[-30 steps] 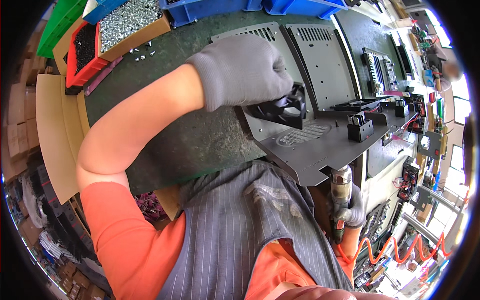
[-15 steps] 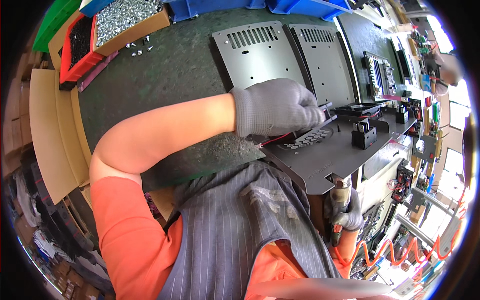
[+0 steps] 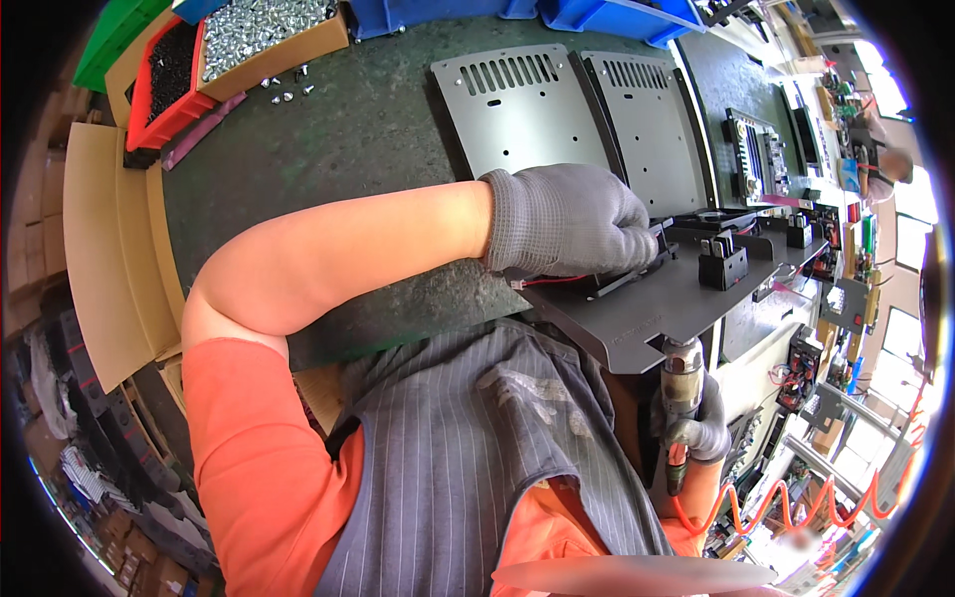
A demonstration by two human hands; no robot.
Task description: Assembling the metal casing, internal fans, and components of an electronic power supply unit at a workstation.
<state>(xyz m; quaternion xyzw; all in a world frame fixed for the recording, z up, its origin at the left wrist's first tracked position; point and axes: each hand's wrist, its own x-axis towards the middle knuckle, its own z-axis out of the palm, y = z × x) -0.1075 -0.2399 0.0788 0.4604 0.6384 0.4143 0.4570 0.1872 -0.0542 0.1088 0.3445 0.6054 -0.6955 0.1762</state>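
Note:
My left hand (image 3: 577, 221), in a grey knitted glove, is closed over a black fan (image 3: 623, 283) on a black metal panel (image 3: 642, 323). The hand covers most of the fan and the panel's honeycomb grille. A red wire (image 3: 555, 281) trails left from under it to a small white connector (image 3: 518, 285). Below the panel's near edge, my gloved right hand (image 3: 706, 430) grips a metal-bodied air screwdriver (image 3: 682, 383) with its front end pointing up. Black upright blocks (image 3: 723, 265) stand on the panel, right of my left hand.
Two grey slotted plates (image 3: 527, 109) (image 3: 647, 129) lie behind my left hand. At the far left are a red bin of dark screws (image 3: 169, 75) and a carton of silver screws (image 3: 264, 35), with loose screws (image 3: 288, 97) nearby. A coiled orange hose (image 3: 786, 517) hangs at right.
My left hand has moved slightly right and down, and the fan now lies lower, over the grille. My right hand and the air screwdriver have come up slightly beside the panel's edge.

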